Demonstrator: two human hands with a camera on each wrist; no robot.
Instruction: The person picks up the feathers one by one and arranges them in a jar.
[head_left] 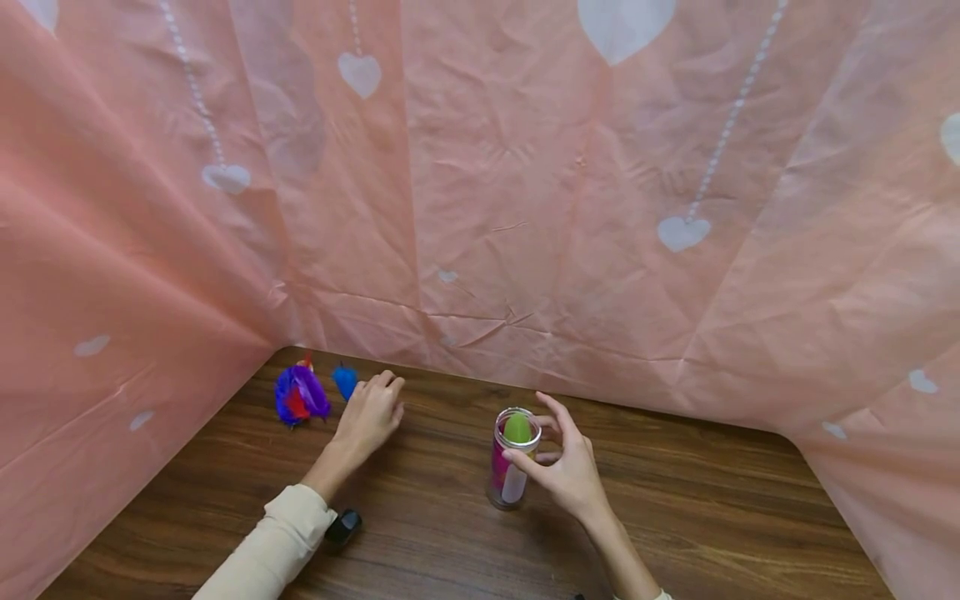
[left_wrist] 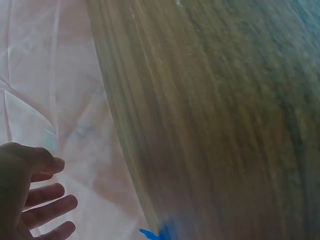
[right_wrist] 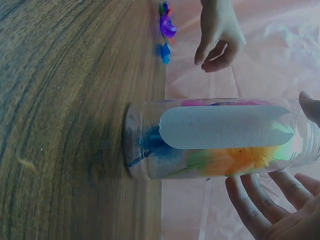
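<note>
A clear jar [head_left: 513, 483] stands upright on the table, its open mouth showing a green feather [head_left: 517, 428]. Orange [right_wrist: 247, 159] and blue feathers [right_wrist: 162, 142] show through its wall beside a white label [right_wrist: 225, 127]. My right hand [head_left: 566, 467] holds the jar near the rim, thumb on one side and fingers on the other. Over the table to the left hovers my left hand [head_left: 369, 419], fingers loosely bent with nothing in them. Close by it lies a small blue feather [head_left: 345, 381]; farther left is a purple, blue and red feather bunch [head_left: 302, 395].
The brown wooden table [head_left: 435, 533] has pink cloth [head_left: 495, 208] with white hearts hanging along its back and sides. A black device [head_left: 343, 528] sits at the left wrist, by the cream sleeve [head_left: 281, 533].
</note>
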